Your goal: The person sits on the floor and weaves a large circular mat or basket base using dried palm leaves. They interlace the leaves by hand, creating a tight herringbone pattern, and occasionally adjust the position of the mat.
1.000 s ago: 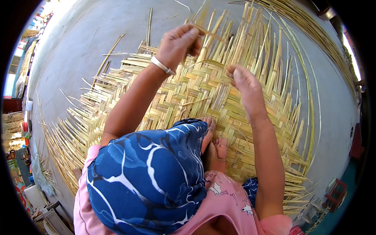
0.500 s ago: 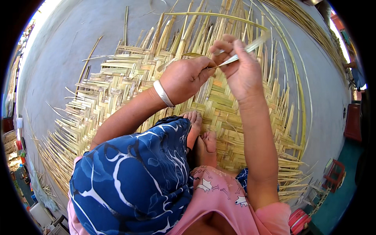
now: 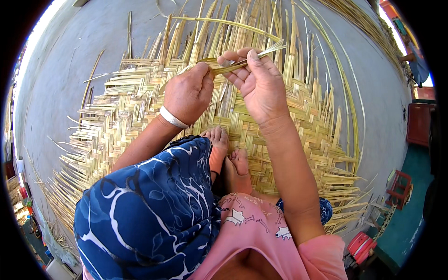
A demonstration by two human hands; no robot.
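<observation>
Centrally, yellowish strip (image 3: 226, 70) held between 2 hands (image 3: 189, 92), woven mat (image 3: 268, 128) below.

"What's the top (image 3: 254, 242) like?"
"Pink, scoop-necked, printed with white animal figures (image 3: 283, 233); the right sleeve (image 3: 322, 254) ends above the elbow."
"And the legwear (image 3: 144, 210)?"
"Deep blue, branching white lines, paler leaf shapes."
"Jewellery?"
"A smooth white bangle (image 3: 172, 117). Feet (image 3: 240, 161) bare."

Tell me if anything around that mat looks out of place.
A thin strip lies slanted on the grey floor at the far left of the woven mat, out of line with the ends beside it, so it looks stray. Whether it's woven in is unclear.
</observation>
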